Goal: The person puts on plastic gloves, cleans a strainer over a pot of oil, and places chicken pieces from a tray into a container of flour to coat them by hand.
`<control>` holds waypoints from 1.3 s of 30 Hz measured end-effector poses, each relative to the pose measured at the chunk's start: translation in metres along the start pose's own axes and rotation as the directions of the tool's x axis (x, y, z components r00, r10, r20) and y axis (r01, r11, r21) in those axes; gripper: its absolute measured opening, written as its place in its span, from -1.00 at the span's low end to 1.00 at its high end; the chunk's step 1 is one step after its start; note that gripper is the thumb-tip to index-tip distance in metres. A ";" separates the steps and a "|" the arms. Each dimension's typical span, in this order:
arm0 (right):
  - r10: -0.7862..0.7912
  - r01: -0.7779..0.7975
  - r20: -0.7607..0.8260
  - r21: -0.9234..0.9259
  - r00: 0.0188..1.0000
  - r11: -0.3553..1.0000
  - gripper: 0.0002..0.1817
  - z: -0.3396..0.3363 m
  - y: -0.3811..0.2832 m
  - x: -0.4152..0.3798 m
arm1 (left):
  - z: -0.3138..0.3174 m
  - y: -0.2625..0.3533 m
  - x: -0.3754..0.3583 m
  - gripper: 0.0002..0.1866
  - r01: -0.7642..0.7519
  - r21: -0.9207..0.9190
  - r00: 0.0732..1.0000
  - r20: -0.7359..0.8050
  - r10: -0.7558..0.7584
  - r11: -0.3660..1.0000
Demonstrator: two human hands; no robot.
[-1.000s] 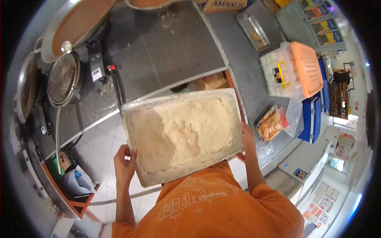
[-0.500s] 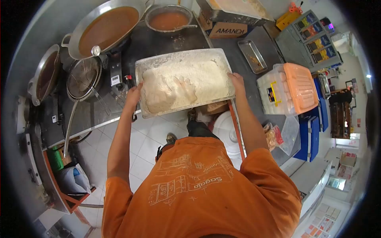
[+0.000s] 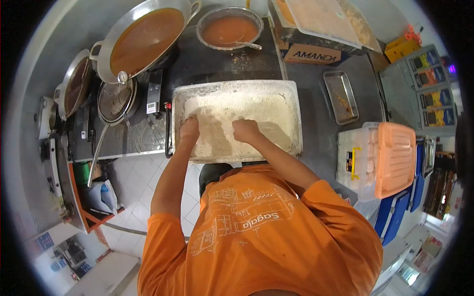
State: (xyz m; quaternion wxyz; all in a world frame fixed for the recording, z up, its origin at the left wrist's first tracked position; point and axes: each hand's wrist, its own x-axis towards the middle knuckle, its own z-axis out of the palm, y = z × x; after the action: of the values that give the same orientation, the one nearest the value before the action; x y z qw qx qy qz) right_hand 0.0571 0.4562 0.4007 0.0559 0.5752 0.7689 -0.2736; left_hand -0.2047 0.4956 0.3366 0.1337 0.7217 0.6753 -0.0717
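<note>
A large metal tray (image 3: 237, 85) of white flour (image 3: 229, 106) sits at the counter's front edge, in front of my orange shirt. My left hand (image 3: 189, 129) is in the left part of the flour, with its fingers curled closed. Near the middle, my right hand (image 3: 245, 130) is also closed like a fist over the flour. The flour around both hands is hollowed and uneven. What the fingers hold, if anything, is hidden.
Behind to the left stand a big wok of brown liquid (image 3: 148, 42), a strainer (image 3: 116, 101) and a bowl of orange liquid (image 3: 229, 30). On the right are a small metal tray (image 3: 340, 97) and a plastic box with an orange lid (image 3: 396, 160). An AMANDA carton (image 3: 312, 54) is at the back.
Both hands have let go of the tray's side rims and moved inward into the flour, closing. The tray now sits squarer to me, and my view has shifted.
</note>
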 end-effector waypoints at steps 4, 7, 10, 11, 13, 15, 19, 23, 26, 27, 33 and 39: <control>-0.051 0.125 -0.311 0.223 0.949 0.967 -0.79 -0.029 0.008 -0.029 | -0.061 0.031 -0.039 -0.66 -0.064 -0.095 0.998 0.003 0.065 0.993; 0.051 0.222 -0.384 0.632 0.922 0.742 -0.81 -0.025 -0.004 -0.031 | -0.110 0.079 -0.074 -0.73 -0.202 -0.510 0.974 -0.198 0.114 0.836; 0.187 0.237 -0.353 0.858 0.917 0.456 -0.72 -0.018 -0.021 -0.026 | -0.125 0.122 -0.098 -0.73 -0.153 -0.725 0.986 -0.152 0.061 0.672; 0.257 0.197 -0.298 0.914 0.919 0.355 -0.69 -0.017 -0.024 -0.026 | -0.119 0.128 -0.103 -0.71 -0.227 -0.781 0.974 -0.198 0.113 0.582; 0.346 0.144 -0.324 0.878 0.880 0.456 -0.69 -0.035 -0.033 -0.040 | -0.117 0.136 -0.114 -0.64 -0.261 -0.863 0.959 -0.183 0.216 0.431; 0.372 0.147 -0.316 0.897 0.873 0.418 -0.72 -0.022 -0.019 -0.040 | -0.113 0.129 -0.128 -0.62 -0.350 -0.828 0.926 -0.232 0.299 0.439; 0.462 0.139 -0.582 0.709 0.669 0.691 -0.80 -0.026 -0.009 -0.043 | -0.137 0.092 -0.168 -0.57 -0.442 -0.770 0.865 -0.230 0.445 0.461; 0.357 0.121 -0.787 0.474 0.504 0.872 -0.77 -0.008 0.010 -0.045 | -0.137 0.019 -0.213 -0.61 -0.417 -0.795 0.894 -0.271 0.357 0.441; 0.354 -0.112 -0.766 0.352 0.536 0.929 -0.74 -0.011 0.030 -0.065 | -0.108 -0.044 -0.245 -0.66 -0.305 -0.888 0.952 -0.278 0.128 0.343; 0.347 -0.142 -0.822 0.317 0.451 0.938 -0.75 -0.002 0.045 -0.067 | -0.092 -0.066 -0.256 -0.68 -0.270 -0.914 0.962 -0.271 0.042 0.303; 0.597 0.287 -0.377 0.926 0.708 0.244 -0.68 -0.035 -0.055 -0.157 | 0.012 -0.180 -0.355 -0.72 0.079 -0.926 0.921 -0.074 -0.383 0.369; 0.346 -0.110 0.044 0.979 0.937 0.174 -0.65 0.055 -0.087 -0.174 | 0.102 -0.218 -0.468 -0.72 0.368 -0.892 0.752 0.120 -0.648 0.261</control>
State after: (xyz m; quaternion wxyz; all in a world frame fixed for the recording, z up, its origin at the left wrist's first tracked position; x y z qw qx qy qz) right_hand 0.0227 0.2648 0.4554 -0.3485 0.6135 0.3328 -0.6257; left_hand -0.4495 0.0300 0.3514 0.3599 0.2864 0.8179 0.3456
